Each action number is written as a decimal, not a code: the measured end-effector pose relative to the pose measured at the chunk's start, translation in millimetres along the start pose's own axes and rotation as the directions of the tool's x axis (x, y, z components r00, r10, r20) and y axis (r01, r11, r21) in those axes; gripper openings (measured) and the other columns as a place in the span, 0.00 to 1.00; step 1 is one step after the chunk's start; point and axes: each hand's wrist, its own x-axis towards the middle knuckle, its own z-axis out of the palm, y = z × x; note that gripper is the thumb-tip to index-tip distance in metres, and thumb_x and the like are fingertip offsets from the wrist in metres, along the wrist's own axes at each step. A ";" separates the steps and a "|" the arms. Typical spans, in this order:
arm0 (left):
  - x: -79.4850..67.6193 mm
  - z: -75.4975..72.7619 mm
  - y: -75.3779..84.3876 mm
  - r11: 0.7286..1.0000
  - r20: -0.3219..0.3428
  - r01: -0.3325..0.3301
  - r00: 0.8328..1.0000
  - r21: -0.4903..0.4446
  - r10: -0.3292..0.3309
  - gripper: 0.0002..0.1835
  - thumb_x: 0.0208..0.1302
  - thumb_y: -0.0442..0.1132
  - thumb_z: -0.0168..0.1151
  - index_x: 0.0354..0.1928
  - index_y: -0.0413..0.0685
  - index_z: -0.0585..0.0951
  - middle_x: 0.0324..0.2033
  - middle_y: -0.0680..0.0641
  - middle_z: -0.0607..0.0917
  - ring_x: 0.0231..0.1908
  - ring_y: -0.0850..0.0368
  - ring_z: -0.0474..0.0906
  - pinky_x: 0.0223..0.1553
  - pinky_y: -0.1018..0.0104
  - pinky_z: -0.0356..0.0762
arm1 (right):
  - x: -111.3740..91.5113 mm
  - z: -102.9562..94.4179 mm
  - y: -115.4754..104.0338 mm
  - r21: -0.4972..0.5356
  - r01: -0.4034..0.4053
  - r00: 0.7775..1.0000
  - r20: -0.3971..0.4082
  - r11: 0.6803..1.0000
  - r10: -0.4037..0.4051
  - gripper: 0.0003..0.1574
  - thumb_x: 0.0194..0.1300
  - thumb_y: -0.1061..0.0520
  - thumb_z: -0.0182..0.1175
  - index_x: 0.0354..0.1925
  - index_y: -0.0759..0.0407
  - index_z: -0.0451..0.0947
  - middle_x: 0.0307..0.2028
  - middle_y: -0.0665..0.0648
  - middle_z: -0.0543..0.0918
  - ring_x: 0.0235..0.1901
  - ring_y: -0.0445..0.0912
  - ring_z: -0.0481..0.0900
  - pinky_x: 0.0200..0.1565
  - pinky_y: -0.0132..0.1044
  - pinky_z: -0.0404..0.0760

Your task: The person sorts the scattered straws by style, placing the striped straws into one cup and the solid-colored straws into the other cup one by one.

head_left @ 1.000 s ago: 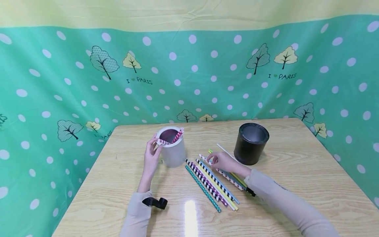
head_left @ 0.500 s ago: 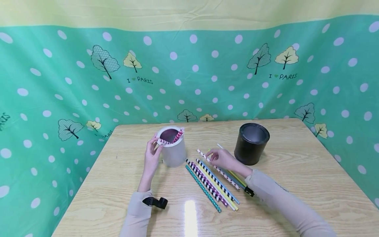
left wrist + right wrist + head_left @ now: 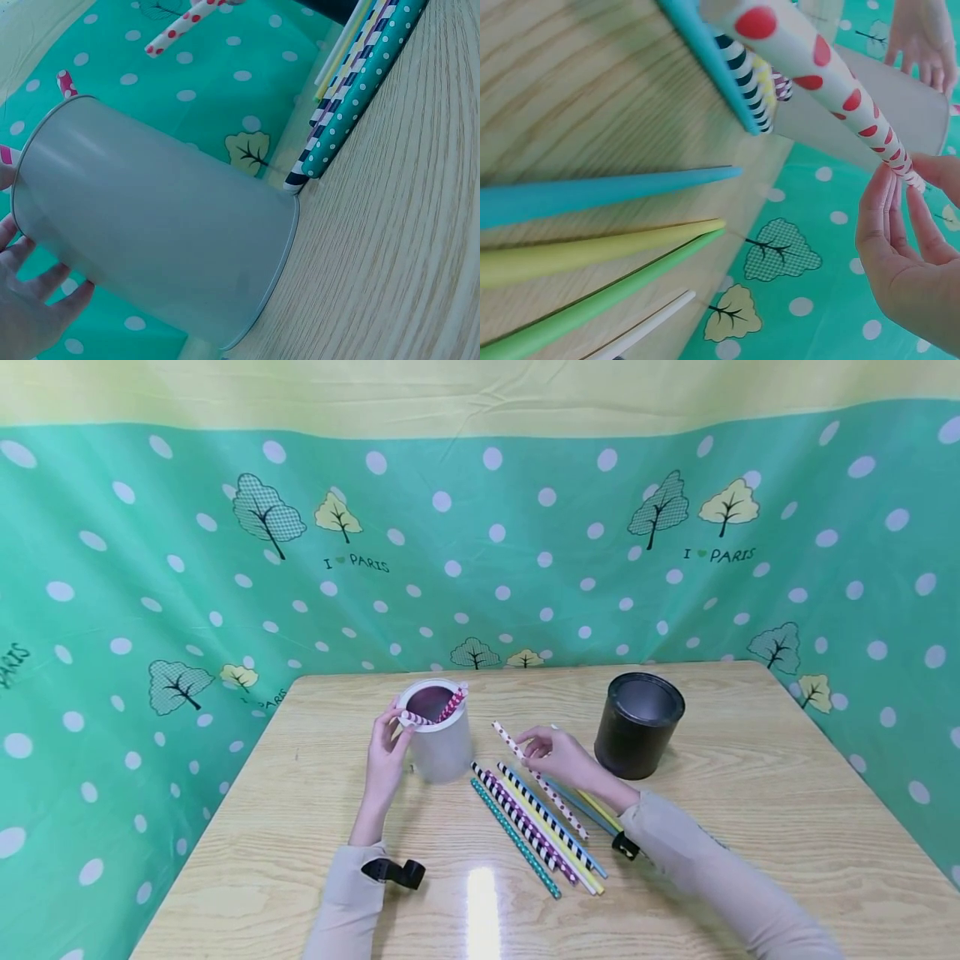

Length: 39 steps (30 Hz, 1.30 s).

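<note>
Dotted straw [image 3: 557, 798], head view: pinched by the right hand [image 3: 564, 760], held aloft near the loose straws [image 3: 551, 835].
Pale canister [image 3: 157, 217], left wrist view: gripped at the top by the left hand [image 3: 34, 307].
Fingertips [image 3: 880, 184], right wrist view: clamped on the dotted straw.

The head view is bright and even, with a white strip of glare [image 3: 483, 914] low on the table [image 3: 750, 760] and faint shadows beside the sleeves [image 3: 720, 864]; the left wrist view is dimmer and bluish, a sheen on the pale canister [image 3: 150, 195]; in the right wrist view the dotted straw [image 3: 826, 75] blurs up close
</note>
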 end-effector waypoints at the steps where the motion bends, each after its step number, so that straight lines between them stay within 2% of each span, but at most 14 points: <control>1: 0.1 -0.1 -0.1 1.000 0.001 -0.001 1.000 -0.001 0.001 0.18 0.62 0.29 0.50 0.53 0.31 0.63 0.64 0.42 0.56 0.61 0.44 0.56 0.62 0.54 0.55 | 0.0 0.0 -1.0 0.010 0.002 1.000 -0.003 1.000 -0.002 0.20 0.54 0.64 0.59 0.47 0.64 0.73 0.30 0.55 0.77 0.28 0.44 0.75 0.28 0.33 0.79; 8: 0.6 -0.1 -0.8 1.000 0.004 -0.002 1.000 0.002 0.002 0.18 0.62 0.29 0.50 0.53 0.30 0.62 0.65 0.41 0.56 0.62 0.44 0.55 0.63 0.53 0.54 | 0.8 -0.2 -9.8 0.097 0.020 0.999 -0.042 0.995 -0.016 0.21 0.54 0.66 0.58 0.49 0.66 0.72 0.31 0.58 0.77 0.30 0.46 0.76 0.30 0.31 0.78; 19: -0.2 -0.6 1.2 1.000 0.022 -0.004 1.000 0.007 0.004 0.21 0.62 0.29 0.50 0.56 0.32 0.62 0.65 0.42 0.55 0.62 0.46 0.55 0.62 0.54 0.55 | -3.6 0.5 -35.2 0.145 -0.011 0.992 -0.124 0.989 0.029 0.22 0.56 0.64 0.57 0.50 0.67 0.71 0.34 0.58 0.77 0.36 0.48 0.76 0.36 0.32 0.78; 25: 0.6 -1.2 0.4 1.000 0.023 -0.003 1.000 0.023 0.003 0.23 0.62 0.30 0.51 0.59 0.35 0.62 0.64 0.44 0.58 0.63 0.49 0.55 0.63 0.56 0.55 | -2.3 -1.2 -43.1 0.178 -0.007 0.984 -0.176 0.984 0.039 0.19 0.56 0.63 0.57 0.48 0.68 0.71 0.37 0.60 0.78 0.37 0.48 0.75 0.37 0.32 0.77; 28: 0.0 -0.3 5.2 1.000 0.030 0.008 1.000 0.025 -0.009 0.25 0.62 0.29 0.50 0.61 0.34 0.60 0.64 0.42 0.58 0.63 0.49 0.54 0.63 0.56 0.55 | -2.4 -3.9 -49.8 0.251 0.000 0.980 -0.193 0.968 0.050 0.19 0.56 0.64 0.57 0.47 0.68 0.70 0.38 0.61 0.77 0.37 0.47 0.75 0.37 0.31 0.78; 34: -3.6 4.5 21.5 0.998 0.029 0.027 0.999 0.053 -0.029 0.26 0.62 0.28 0.49 0.62 0.32 0.57 0.64 0.39 0.57 0.63 0.46 0.53 0.63 0.55 0.54 | -0.8 -9.4 -63.8 0.418 0.070 0.973 -0.229 0.906 0.031 0.17 0.58 0.66 0.55 0.46 0.70 0.66 0.36 0.58 0.74 0.32 0.41 0.76 0.38 0.34 0.80; 39: -4.2 5.6 24.9 0.996 0.025 0.043 0.999 0.073 -0.045 0.27 0.62 0.29 0.49 0.63 0.33 0.56 0.64 0.39 0.57 0.63 0.46 0.52 0.63 0.55 0.54 | 1.2 -13.2 -76.8 0.466 0.165 0.954 -0.298 0.869 -0.022 0.15 0.59 0.67 0.53 0.45 0.71 0.65 0.34 0.57 0.73 0.31 0.41 0.76 0.39 0.37 0.81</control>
